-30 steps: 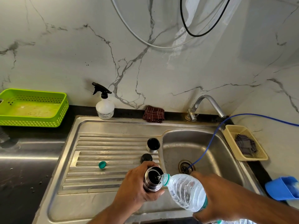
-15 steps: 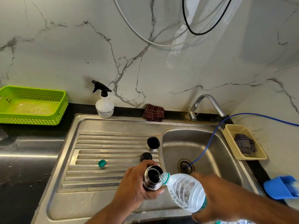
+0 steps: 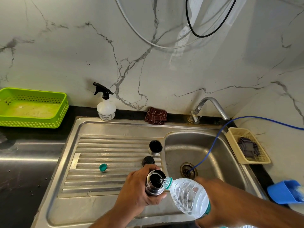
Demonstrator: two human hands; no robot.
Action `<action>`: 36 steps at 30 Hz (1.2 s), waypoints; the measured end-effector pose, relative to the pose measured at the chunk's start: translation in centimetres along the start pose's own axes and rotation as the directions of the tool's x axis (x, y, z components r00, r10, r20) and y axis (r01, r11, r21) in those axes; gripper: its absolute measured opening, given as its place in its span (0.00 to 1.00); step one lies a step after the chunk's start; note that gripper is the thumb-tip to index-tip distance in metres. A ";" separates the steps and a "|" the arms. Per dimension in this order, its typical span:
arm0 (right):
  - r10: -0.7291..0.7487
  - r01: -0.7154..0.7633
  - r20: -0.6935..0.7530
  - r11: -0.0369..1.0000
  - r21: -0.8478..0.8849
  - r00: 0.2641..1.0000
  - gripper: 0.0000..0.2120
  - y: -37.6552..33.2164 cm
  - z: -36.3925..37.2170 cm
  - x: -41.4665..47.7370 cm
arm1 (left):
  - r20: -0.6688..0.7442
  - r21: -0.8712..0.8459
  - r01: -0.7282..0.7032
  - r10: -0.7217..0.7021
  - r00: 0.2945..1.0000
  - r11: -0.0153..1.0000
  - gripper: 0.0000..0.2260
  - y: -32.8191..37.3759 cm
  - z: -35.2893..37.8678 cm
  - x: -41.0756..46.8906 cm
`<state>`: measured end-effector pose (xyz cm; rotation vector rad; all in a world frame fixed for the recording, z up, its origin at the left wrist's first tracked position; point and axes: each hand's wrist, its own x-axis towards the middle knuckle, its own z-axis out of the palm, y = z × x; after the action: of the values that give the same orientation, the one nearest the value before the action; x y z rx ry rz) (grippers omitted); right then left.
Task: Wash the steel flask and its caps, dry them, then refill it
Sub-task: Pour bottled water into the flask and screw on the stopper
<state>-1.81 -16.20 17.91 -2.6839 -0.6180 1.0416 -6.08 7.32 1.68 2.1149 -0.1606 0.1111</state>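
Low in the frame, just right of centre, the left hand (image 3: 136, 190) holds the flask (image 3: 154, 185) upright over the sink's (image 3: 115, 127) front edge. Its fingers (image 3: 148, 167) are curled round the steel body and the thumb is across the near side. The flask is open, its inside dark.

The right hand (image 3: 218, 199) comes in from the lower right and grips a clear bottle (image 3: 187, 196) round its lower part. The bottle is tilted so its mouth touches the flask's rim, and a thin run of water shows there.

Just above the flask in the frame, a black stopper (image 3: 148, 160) lies on the ribbed drainboard. A steel cap (image 3: 155, 148) stands above that, open side up, beside the basin. A teal lid (image 3: 103, 167) lies further left on the ribs.

Along the wall stand a spray bottle (image 3: 106, 109), a folded cloth (image 3: 156, 116) and the tap (image 3: 210, 106). A blue hose (image 3: 213, 145) runs into the drain. A green basket (image 3: 32, 107) sits on the tabletop (image 3: 19, 178) at the left edge of the frame.
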 end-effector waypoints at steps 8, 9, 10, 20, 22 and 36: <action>-0.005 0.005 0.014 1.000 0.001 1.000 0.36 -0.5 -0.3 -0.1 | -0.004 0.019 0.001 -0.001 1.000 1.000 0.28 -0.1 0.1 -0.1; -0.006 0.006 0.020 1.000 0.001 1.000 0.36 -0.5 -0.3 -0.1 | -0.003 0.017 0.000 0.000 1.000 1.000 0.28 0.0 0.1 -0.1; -0.007 0.007 0.028 1.000 0.001 1.000 0.36 -0.5 -0.3 -0.1 | -0.002 0.014 0.000 0.000 1.000 1.000 0.28 -0.1 0.1 -0.1; -0.006 0.007 0.016 0.999 -0.035 1.000 0.37 -0.1 -0.1 -0.2 | -0.018 -0.019 -0.010 0.009 1.000 1.000 0.27 0.4 -0.1 -0.1; 0.000 0.001 0.023 0.999 -0.035 1.000 0.37 -0.2 -0.1 -0.2 | -0.018 -0.026 -0.007 0.006 1.000 1.000 0.27 0.4 0.0 -0.1; -0.005 0.007 0.045 0.999 -0.036 0.999 0.39 -0.4 -0.4 -0.1 | -0.025 -0.038 -0.010 0.009 1.000 0.999 0.26 0.5 -0.2 -0.1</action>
<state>-1.70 -15.93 18.42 -2.6940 -0.6589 1.1028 -6.22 7.19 2.20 2.0746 -0.1571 0.1386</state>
